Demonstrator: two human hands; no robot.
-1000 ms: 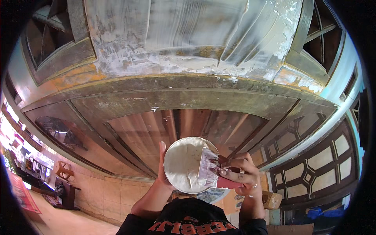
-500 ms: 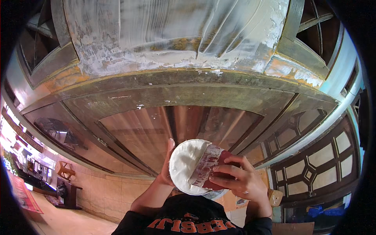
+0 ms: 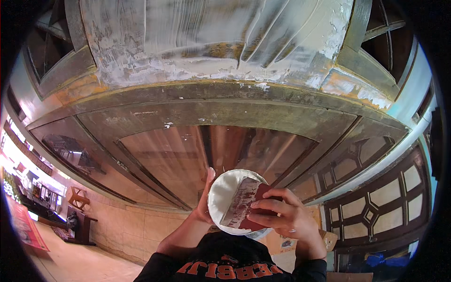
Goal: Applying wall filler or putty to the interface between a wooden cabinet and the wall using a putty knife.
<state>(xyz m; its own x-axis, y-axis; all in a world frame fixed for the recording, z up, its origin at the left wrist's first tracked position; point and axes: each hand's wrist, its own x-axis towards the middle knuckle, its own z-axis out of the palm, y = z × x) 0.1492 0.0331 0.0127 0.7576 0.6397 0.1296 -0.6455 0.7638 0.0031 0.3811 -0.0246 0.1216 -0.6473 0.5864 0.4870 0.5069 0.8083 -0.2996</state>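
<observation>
My left hand [image 3: 205, 199] is wrapped round the left side of a round tub [image 3: 210, 207] filled with white putty [image 3: 228, 188]. Its thumb rises beside the rim, and the other fingers are hidden behind the tub. A flat dark red putty spreader [image 3: 249, 204], its left part smeared with white, is gripped in my right hand [image 3: 286, 214]. The spreader's coated edge rests in the putty, tilted over the right half of the tub. Above stands a wooden panel [image 3: 206, 42] streaked with wet white putty.
Below the panel runs a wooden ledge [image 3: 221, 94], then a door or window with reflecting glass [image 3: 164, 145]. At the right is a dark lattice door [image 3: 371, 202]. On the left, a small stool [image 3: 78, 198] and dark furniture [image 3: 79, 228] stand on the tiled floor [image 3: 112, 254].
The spreader has moved left and down into the putty, and my right hand has gone with it. The tub has shifted slightly right in view.
</observation>
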